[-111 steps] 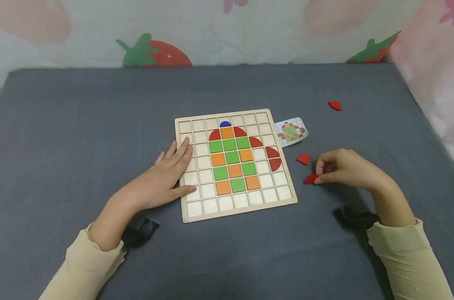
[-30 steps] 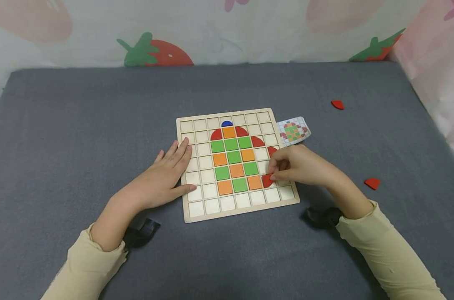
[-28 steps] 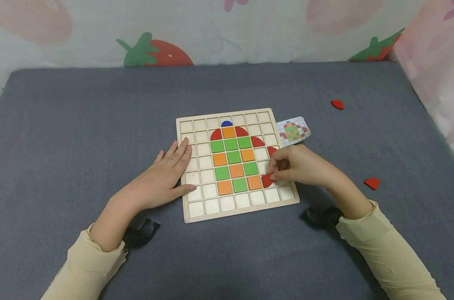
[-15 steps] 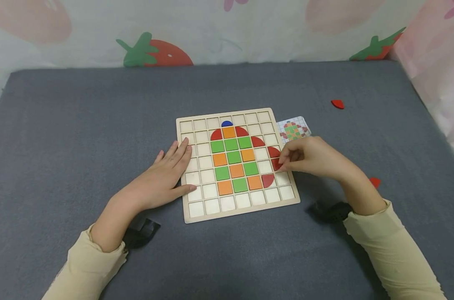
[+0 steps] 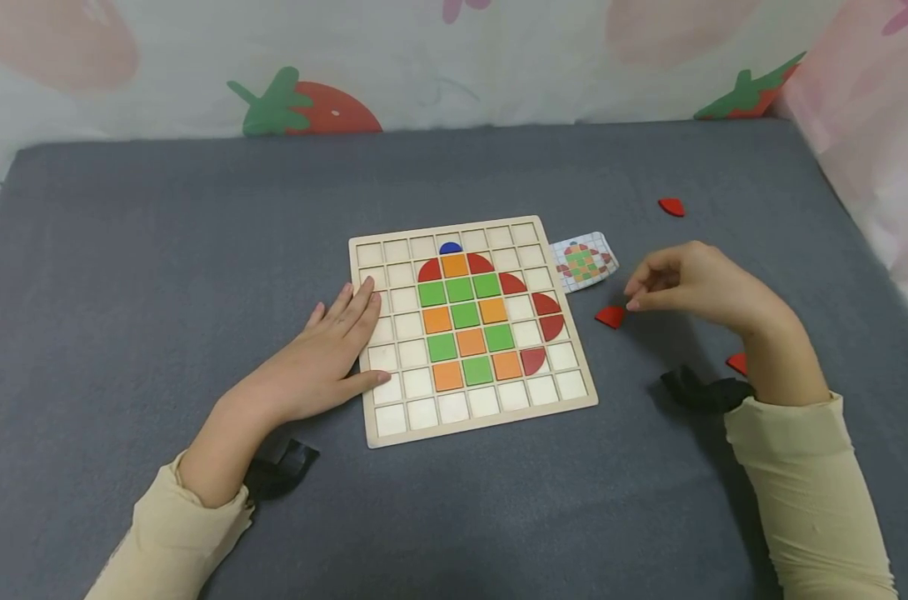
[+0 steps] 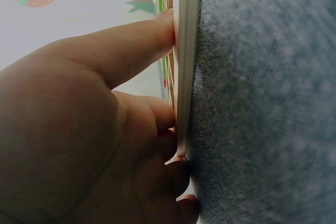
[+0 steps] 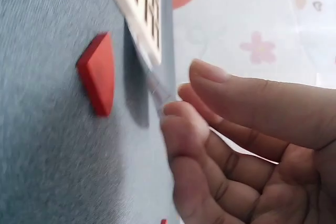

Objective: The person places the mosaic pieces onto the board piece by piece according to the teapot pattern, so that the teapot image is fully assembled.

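My left hand (image 5: 322, 350) lies flat on the left edge of a wooden grid board (image 5: 484, 402), fingers spread over the rim; the left wrist view shows the thumb (image 6: 142, 43) along the board's edge. Orange and green squares, red quarter-circles and a blue half-circle (image 5: 450, 248) fill some cells. One red quarter-circle (image 5: 532, 360) sits beside the lowest orange square. My right hand (image 5: 697, 283) hovers right of the board, fingers bent, thumb and index apart with nothing between them. Close below its fingertips lies a loose red quarter-circle (image 7: 98, 74) on the cloth.
A pattern card (image 5: 585, 261) pokes out from the board's right edge. Another red quarter-circle (image 5: 671, 207) lies farther back, and one more red piece (image 5: 736, 363) is partly hidden by the right wrist. Grey cloth (image 5: 162, 233) covers the table, a printed curtain (image 5: 499, 75) behind it.
The right hand has put a red quarter-circle into a lower-right cell, let go, and moved right off the board to the loose red piece. The left hand has stayed put.
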`<state>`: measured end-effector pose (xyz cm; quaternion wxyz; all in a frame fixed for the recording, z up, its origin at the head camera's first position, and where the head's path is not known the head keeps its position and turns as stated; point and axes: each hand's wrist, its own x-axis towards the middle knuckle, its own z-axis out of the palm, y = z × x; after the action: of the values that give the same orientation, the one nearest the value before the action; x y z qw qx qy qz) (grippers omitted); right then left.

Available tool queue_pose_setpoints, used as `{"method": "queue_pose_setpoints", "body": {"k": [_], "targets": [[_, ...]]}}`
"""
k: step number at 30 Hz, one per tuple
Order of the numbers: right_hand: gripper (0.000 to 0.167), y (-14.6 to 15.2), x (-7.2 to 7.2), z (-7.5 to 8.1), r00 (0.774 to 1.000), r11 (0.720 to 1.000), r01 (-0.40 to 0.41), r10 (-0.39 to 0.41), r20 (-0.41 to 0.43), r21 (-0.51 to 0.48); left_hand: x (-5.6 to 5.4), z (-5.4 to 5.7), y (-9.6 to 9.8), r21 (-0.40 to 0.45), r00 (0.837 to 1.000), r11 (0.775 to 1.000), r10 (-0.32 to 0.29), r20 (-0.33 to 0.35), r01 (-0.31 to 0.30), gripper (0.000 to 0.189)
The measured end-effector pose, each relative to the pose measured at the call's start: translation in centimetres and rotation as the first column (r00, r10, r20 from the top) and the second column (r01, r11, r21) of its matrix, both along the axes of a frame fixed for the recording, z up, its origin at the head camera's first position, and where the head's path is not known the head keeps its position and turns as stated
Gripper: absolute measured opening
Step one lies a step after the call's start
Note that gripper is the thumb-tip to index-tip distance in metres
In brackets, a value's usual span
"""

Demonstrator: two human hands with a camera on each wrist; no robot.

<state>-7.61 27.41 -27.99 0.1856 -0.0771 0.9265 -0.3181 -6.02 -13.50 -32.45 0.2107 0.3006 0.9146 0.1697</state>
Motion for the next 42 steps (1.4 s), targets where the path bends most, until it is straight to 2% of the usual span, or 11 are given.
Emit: {"method": "queue_pose_setpoints", "body": {"k": [11,20,37,42], "targets": [[0.021,-0.1,-0.8,-1.4,0.997,0.997,-0.056,0.053,0.064,0.050,0.0,0.0,-0.1,-0.004,1.000,1.000,0.002,0.005,-0.002,0.084],[0.017,-0.9,-0.9,-2.0,0.997,0.994,-0.074,0.071,0.038,0.084,-0.1,0.0,-0.2,0.003,1.000,1.000,0.003,0.022,-0.004,0.086],[0.011,-1.2,-0.8,-1.5,0.990,0.987,-0.142,0.140,0.026,0.072,0.0,0.2,-0.6,0.016,1.000,1.000,0.002,0.029,-0.002,0.086],[0.008,-1.3,-0.5,-1.0,0.992,0.991,-0.122,0.121,0.022,0.057,-0.1,0.1,-0.5,0.015,1.000,1.000,-0.009,0.025,0.008,0.085]]}}
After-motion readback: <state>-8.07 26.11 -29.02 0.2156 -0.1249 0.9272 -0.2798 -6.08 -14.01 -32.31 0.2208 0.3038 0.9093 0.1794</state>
